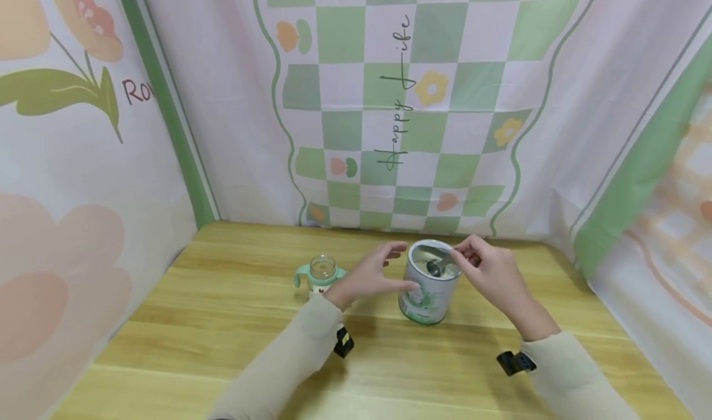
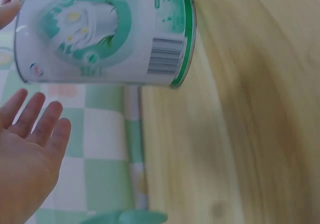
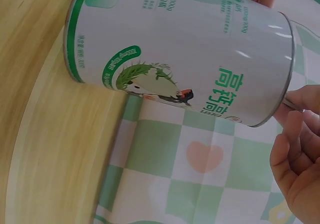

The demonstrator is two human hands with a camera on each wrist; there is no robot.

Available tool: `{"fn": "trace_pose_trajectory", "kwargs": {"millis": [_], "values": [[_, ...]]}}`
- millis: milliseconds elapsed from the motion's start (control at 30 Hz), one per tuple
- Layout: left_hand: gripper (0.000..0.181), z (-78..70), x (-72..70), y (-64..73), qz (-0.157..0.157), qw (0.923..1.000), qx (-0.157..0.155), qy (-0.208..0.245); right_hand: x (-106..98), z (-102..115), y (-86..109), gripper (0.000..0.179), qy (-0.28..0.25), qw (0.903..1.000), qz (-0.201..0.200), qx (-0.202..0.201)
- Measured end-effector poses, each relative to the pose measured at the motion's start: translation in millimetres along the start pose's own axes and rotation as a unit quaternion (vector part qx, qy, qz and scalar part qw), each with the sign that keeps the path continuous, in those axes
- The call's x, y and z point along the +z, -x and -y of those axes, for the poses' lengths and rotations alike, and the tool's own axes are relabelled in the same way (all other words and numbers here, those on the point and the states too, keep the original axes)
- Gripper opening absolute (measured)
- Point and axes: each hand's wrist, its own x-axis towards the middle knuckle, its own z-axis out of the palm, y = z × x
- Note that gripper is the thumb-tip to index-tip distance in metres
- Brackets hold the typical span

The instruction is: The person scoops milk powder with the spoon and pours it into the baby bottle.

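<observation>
A white and green milk powder can (image 1: pixel 424 299) stands upright on the table, its top open and pale powder inside. My right hand (image 1: pixel 497 273) is at the can's right rim and pinches the handle of a metal spoon (image 1: pixel 436 267), whose bowl is inside the can. In the right wrist view, the can (image 3: pixel 190 59) hides most of the spoon. On the can's left side, my left hand (image 1: pixel 375 272) has its fingers spread. Those fingers are apart from the can (image 2: pixel 110 34) in the left wrist view; whether the thumb touches it I cannot tell.
A small clear baby bottle (image 1: pixel 322 270) with green handles stands left of the can, partly behind my left wrist. The wooden table (image 1: pixel 222 321) ends at a checkered curtain (image 1: pixel 389 130) at the back.
</observation>
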Motion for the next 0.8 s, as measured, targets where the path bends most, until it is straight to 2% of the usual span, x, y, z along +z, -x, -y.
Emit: {"fn": "trace_pose_trajectory", "kwargs": {"millis": [67, 233, 467, 600, 800], "values": [[0.086, 0.0, 6.1, -1.8, -0.003, 0.9998, -0.015, 0.011, 1.4, 0.0, -0.4, 0.012, 0.008, 0.9998, 0.001, -0.016], [0.088, 5.7, 21.9, -9.3, -0.010, 0.9986, -0.018, 0.049, 3.0, 2.7, -3.1, 0.014, 0.024, 0.9988, 0.001, -0.043], [0.088, 8.3, 36.1, -17.9, -0.024, 0.9966, 0.012, 0.078, 5.3, 4.2, -5.4, 0.016, 0.051, 0.9961, 0.021, -0.069], [0.092, 6.7, 40.8, -20.8, -0.025, 0.9946, 0.018, 0.099, 7.8, 4.0, -6.1, 0.017, 0.057, 0.9953, 0.032, -0.071], [0.106, 7.0, 47.2, -24.0, -0.023, 0.9908, -0.019, 0.132, 10.4, 7.3, -10.8, 0.014, 0.039, 0.9957, 0.065, -0.054]]}}
